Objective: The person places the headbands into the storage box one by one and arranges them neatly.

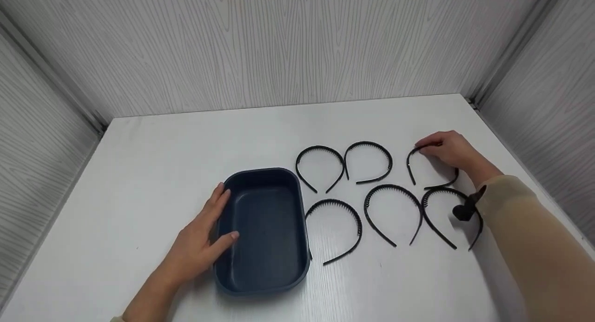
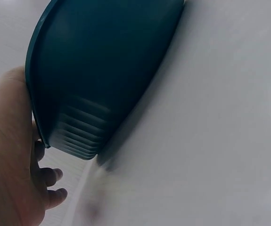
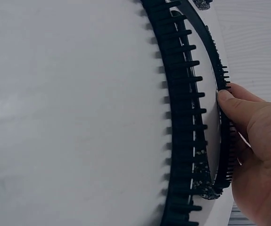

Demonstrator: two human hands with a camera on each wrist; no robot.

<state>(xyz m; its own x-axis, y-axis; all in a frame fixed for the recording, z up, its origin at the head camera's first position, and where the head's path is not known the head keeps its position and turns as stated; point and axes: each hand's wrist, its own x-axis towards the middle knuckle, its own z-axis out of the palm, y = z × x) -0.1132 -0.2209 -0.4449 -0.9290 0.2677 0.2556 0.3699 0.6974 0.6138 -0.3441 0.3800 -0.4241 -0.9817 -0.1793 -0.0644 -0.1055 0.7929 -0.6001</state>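
Note:
A dark blue plastic tub [image 1: 265, 238] stands on the white table. My left hand [image 1: 197, 247] grips its left side, thumb over the rim; in the left wrist view that hand [image 2: 8, 150] is at the edge of the tub [image 2: 102, 61]. At the far right, my right hand [image 1: 451, 147] pinches a black toothed headband [image 1: 409, 166] by its top arc. The right wrist view shows thumb and fingers of the right hand [image 3: 262, 136] on the headband's band [image 3: 225, 127], with another toothed headband [image 3: 177, 117] nearer the camera.
Several more black headbands lie on the white table [image 1: 186, 145] right of the tub: one in the back row [image 1: 320, 147], one beside it [image 1: 367, 143], one partly hidden by the tub's edge [image 1: 360, 224], others in front. Wood-grain panels [image 1: 279, 48] enclose the table's back and sides.

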